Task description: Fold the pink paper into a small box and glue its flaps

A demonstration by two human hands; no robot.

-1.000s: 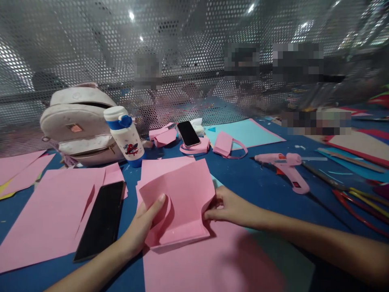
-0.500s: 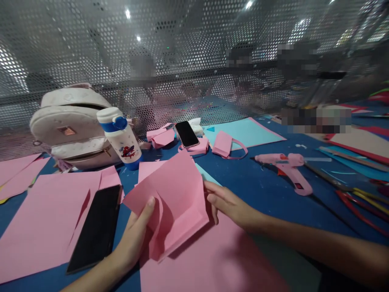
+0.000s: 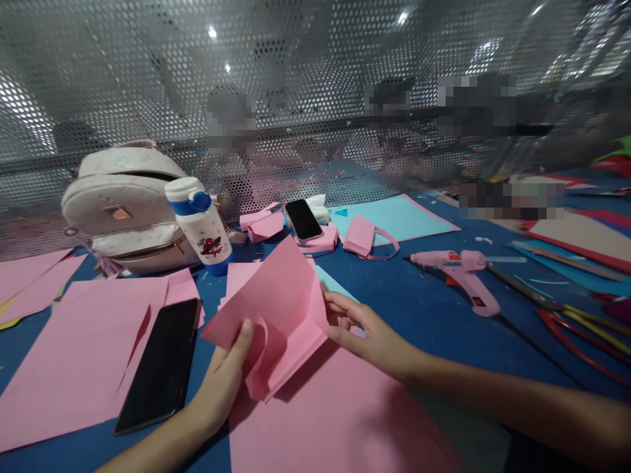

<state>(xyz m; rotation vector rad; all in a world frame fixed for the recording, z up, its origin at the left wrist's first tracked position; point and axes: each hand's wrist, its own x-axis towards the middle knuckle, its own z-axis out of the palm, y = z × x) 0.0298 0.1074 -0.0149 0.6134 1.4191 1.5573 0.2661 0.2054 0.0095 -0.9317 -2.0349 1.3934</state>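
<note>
A folded piece of pink paper (image 3: 283,289) stands partly opened above the table, with creases and a raised fold along its lower side. My left hand (image 3: 227,374) grips its left part, thumb on the inner face and the other fingers hidden behind. At the right edge, my right hand (image 3: 367,335) has its thumb by the lower corner and its fingers curled partly behind the paper. Beneath lies a large flat pink sheet (image 3: 335,420). A black phone (image 3: 160,368) rests left of my left hand, on other pink sheets (image 3: 83,348).
A white backpack (image 3: 133,220) and a bottle (image 3: 204,230) stand at the back left. Small pink paper bag (image 3: 359,236) and another phone (image 3: 303,220) lie beyond the paper. At right are a pink glue gun (image 3: 461,266), its cord and scissors (image 3: 557,322). A perforated metal screen (image 3: 305,85) rises behind.
The folded paper has tilted, its lower edge rising so the inner fold shows more. My right thumb has moved down to the lower right corner. The view has shifted slightly.
</note>
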